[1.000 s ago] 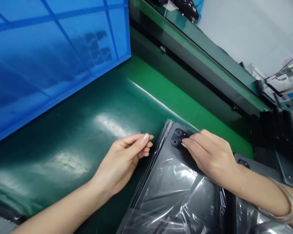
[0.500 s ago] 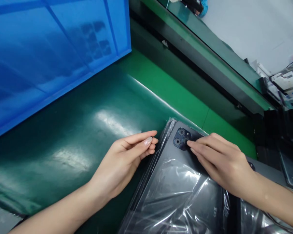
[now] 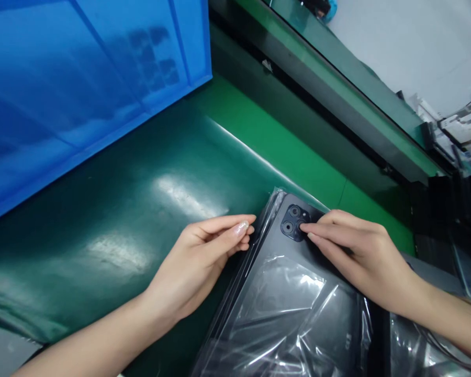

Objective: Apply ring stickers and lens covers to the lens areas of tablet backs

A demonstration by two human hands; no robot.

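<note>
A grey tablet (image 3: 267,241) with a dark camera block lies at the top of a stack, back side up, with clear plastic film (image 3: 282,319) over its lower part. My right hand (image 3: 363,259) reaches in from the right; its index fingertip touches the lower right lens of the camera block (image 3: 292,226). The thumb tip is slightly apart from that finger, and no object shows between them. Just left of the stack, my left hand (image 3: 204,256) is closed, thumb against the fingers. Whether it pinches something small is hidden.
A large blue plastic bin (image 3: 102,78) stands at the upper left on the shiny green mat (image 3: 113,209). Another film-wrapped grey device (image 3: 406,335) lies right of the stack. Beyond the mat runs a dark rail (image 3: 322,115). Dark boxes (image 3: 439,204) stand at the right.
The view has shifted slightly. My right thumb tip sits a little farther from the index finger, which stays on the lens. My left hand keeps its pose beside the stack.
</note>
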